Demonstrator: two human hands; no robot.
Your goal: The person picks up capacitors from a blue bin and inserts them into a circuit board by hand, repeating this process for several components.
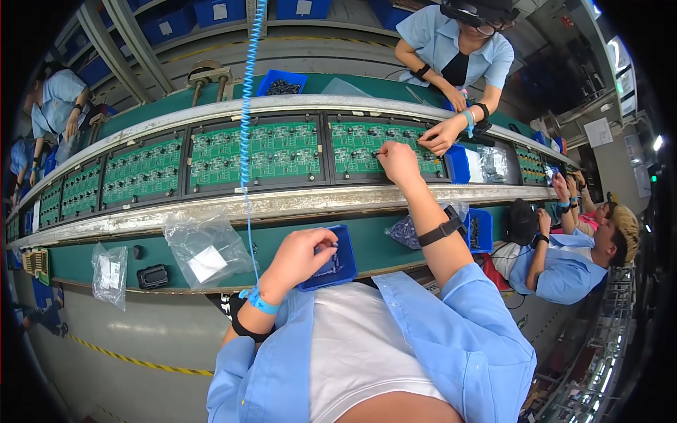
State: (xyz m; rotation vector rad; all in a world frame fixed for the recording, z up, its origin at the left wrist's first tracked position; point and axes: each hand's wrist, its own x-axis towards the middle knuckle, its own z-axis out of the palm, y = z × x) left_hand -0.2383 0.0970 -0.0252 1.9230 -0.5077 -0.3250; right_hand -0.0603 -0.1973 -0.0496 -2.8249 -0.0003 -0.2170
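Note:
My right hand (399,163) reaches over a framed panel of green circuit boards (356,158), its fingertips pinched close against the board. Whatever those fingertips hold is too small to make out. Just above the left side of a blue bin (345,261) is my left hand (303,258), thumb and fingers curled together; their contents, if any, are hidden. Small purple-blue components (328,268) lie in that bin. On the same panel, right of my right hand, a co-worker's hand (441,136) touches the boards.
More framed circuit board panels (254,151) line the rail to the left. Clear plastic bags (204,247) and a small black case (152,277) lie on the green bench. A coiled blue cord (247,92) hangs down. Other blue bins (479,231) stand nearby; co-workers sit at the right.

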